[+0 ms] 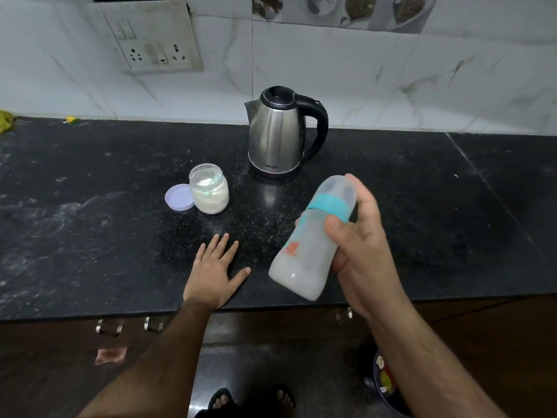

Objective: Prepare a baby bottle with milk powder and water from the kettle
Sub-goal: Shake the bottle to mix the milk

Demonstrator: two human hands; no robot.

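My right hand (pixel 360 236) grips a baby bottle (pixel 310 245) with a teal collar and clear cap, tilted above the counter's front edge. Cloudy white liquid fills its lower part. My left hand (pixel 215 271) rests flat on the black counter (pixel 105 221), fingers spread. A steel kettle (pixel 278 134) with a black lid and handle stands at the back by the wall. An uncapped jar of milk powder (pixel 210 190) sits left of the kettle, a scoop inside it. Its lilac lid (pixel 179 197) leans against the jar's left side.
A switch and socket panel (pixel 150 37) is on the tiled wall at upper left. Yellow-green scraps (pixel 6 120) lie at the counter's far left. Drawer handles (pixel 110 327) sit below the counter. A bin with scraps (pixel 387 381) stands on the floor at the right.
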